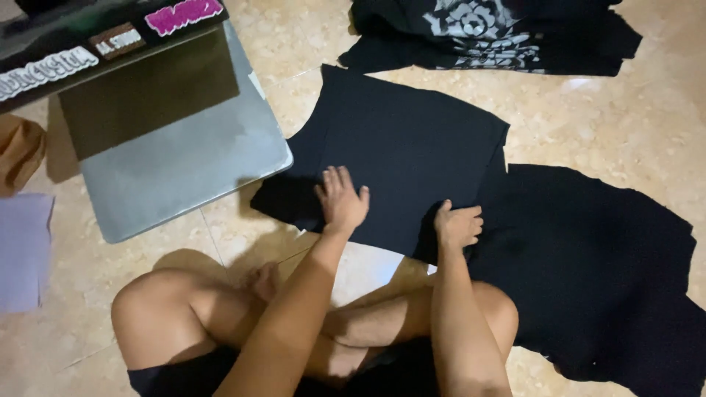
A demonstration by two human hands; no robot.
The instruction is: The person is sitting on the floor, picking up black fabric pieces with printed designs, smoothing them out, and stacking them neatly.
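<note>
- The right hand [457, 224] is curled, its grip seemingly pinching the near edge of the folded black shirt [404, 147], though the dark cloth hides the fingertips.
- The left hand [342, 200] lies flat, fingers spread, on the shirt.
- The shirt extends away from both hands across the floor [603, 117].
- Left of the shirt sits a grey press plate [184, 169].

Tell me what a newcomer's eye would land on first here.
First, the folded black garment spread on the tiled floor at centre, with the left hand flat on it and the right hand gripping its near edge. Then the grey press plate at upper left.
</note>
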